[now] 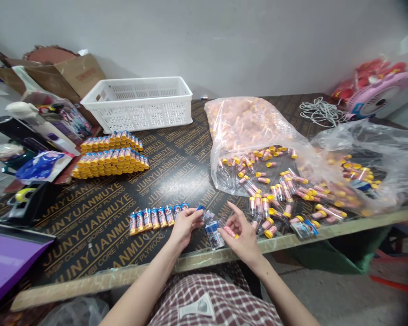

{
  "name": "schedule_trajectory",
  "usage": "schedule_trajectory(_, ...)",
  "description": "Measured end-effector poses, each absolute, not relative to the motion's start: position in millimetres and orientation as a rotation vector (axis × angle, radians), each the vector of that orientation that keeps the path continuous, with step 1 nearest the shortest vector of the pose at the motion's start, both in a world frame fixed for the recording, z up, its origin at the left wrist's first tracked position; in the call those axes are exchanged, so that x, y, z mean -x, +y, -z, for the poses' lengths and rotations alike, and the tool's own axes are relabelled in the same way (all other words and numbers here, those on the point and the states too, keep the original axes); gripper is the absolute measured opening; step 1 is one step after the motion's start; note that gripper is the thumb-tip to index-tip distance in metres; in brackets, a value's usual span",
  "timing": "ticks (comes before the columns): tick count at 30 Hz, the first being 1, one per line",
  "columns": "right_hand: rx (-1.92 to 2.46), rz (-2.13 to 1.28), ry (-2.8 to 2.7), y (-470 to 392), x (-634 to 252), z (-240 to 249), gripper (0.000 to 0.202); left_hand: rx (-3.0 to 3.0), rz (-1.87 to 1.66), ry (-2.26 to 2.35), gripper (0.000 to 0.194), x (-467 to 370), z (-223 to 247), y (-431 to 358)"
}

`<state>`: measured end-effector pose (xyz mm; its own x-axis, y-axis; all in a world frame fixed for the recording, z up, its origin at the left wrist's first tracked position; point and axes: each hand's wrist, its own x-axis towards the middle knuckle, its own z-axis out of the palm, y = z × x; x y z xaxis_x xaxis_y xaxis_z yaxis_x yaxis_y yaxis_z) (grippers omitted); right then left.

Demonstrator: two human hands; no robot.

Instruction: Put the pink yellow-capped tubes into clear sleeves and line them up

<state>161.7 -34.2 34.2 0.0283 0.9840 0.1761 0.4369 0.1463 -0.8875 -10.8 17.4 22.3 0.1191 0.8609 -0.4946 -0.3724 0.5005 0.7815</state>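
My left hand (186,225) pinches the edge of a small clear-and-blue printed film label (208,214). In my right hand (244,236) lies a small tube (229,232) with pink contents and a yellow cap, gripped between thumb and fingers. Between the hands, a little stack of similar blue labels (213,235) rests on the table. Left of my left hand stretches a row of blue-labelled tubes (156,218). Loose unlabelled tubes (265,206) lie scattered just beyond my right hand.
A large clear bag (248,120) of tubes spills onto the dark plywood table (98,226). Labelled tubes are stacked (110,160) at left, before a white basket (146,108). A tape dispenser (29,203) sits at the left; a pink fan (377,97) and coiled cable (321,112) at far right.
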Motion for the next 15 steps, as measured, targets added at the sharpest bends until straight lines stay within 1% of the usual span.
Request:
schedule_trajectory(11, 1.453, -0.64, -1.671, -32, -150, -32, 0.065, -0.48, -1.039, 1.146, 0.032, 12, -27, 13)
schedule_trajectory(15, 1.459, -0.592, -1.77, -32, -149, -29, 0.065, -0.557, -1.044, 1.17, 0.032, 10, -25, 11)
